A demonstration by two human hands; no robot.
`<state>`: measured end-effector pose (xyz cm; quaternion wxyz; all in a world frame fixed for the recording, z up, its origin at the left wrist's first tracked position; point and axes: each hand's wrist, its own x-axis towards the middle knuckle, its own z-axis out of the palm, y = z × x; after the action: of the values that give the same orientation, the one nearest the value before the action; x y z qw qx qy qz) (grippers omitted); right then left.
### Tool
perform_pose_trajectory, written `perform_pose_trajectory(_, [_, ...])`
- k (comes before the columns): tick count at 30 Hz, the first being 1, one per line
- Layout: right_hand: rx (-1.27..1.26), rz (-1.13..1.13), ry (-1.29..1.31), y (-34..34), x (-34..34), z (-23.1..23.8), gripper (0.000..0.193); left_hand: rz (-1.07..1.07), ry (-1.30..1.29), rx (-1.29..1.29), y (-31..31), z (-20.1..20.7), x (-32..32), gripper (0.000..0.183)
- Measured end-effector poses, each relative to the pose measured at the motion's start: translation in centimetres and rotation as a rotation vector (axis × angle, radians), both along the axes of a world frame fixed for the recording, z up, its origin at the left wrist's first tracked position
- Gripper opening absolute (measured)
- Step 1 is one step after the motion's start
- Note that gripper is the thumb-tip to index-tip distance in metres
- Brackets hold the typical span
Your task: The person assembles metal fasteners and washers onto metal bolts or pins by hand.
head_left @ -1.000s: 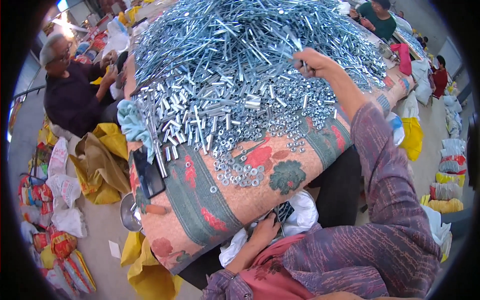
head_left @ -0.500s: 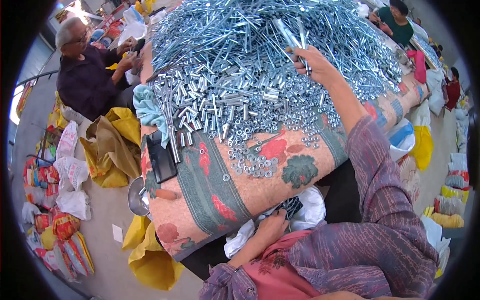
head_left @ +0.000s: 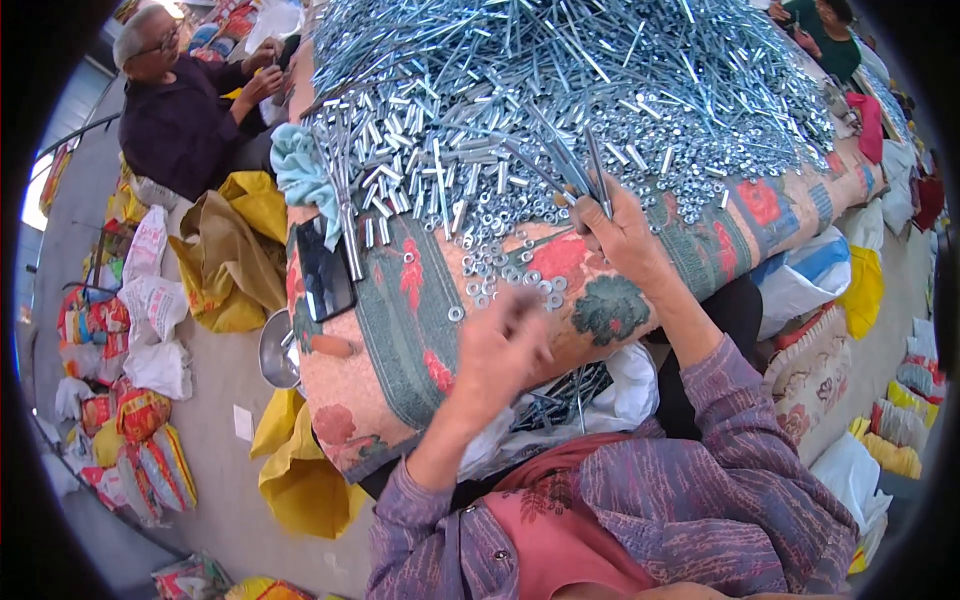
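While the right hand held a small bundle of long bolts in a closed grip, the left hand hovered blurred over the loose nuts; whether its grip was wide or narrow could not be told. Bundle sat at 12 o'clock from the left hand, heads up. Judgement: for clean work, keep the bolts fanned, not crossed, pick one nut at a time off the near edge of the scatter, and don't drag the sleeve through the pile.

Near: white plastic bag of bolts at 6 o'clock, in the lap. Tabletop wore a patterned green-and-red cloth; dark phone at 9 o'clock, short sleeves beyond.

Far: big bolt heap at 12. Floor at 9 o'clock had yellow sacks and printed red-and-white sacks, text unreadable. White and yellow bags at 3 o'clock.
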<state>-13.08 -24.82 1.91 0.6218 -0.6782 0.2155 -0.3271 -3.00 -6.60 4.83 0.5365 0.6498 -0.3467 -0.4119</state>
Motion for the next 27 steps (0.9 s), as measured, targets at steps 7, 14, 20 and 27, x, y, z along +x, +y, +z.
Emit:
perform_pose_trajectory(7, [-0.233, 0.022, 0.116, 1.3, -0.2, 0.5, 0.018, 0.205, -0.553, -0.401, -8.1, 3.9, 5.8, 0.024])
perform_pose_trajectory(14, [-0.389, 0.010, 0.199, 1.0, -1.1, 0.4, 0.017, -0.091, -0.100, -0.223, -10.1, 3.1, 7.6, 0.009])
perform_pose_trajectory(20, [-0.033, -0.010, 0.207, 0.1, -1.5, -1.0, 0.030, 0.162, -0.150, -0.277, -9.3, 4.0, 10.1, 0.010])
perform_pose_trajectory(27, [0.258, 0.084, 0.114, 1.2, -1.1, -1.8, 0.020, 0.166, -0.008, -0.350, -7.3, 0.1, 3.1, 0.008])
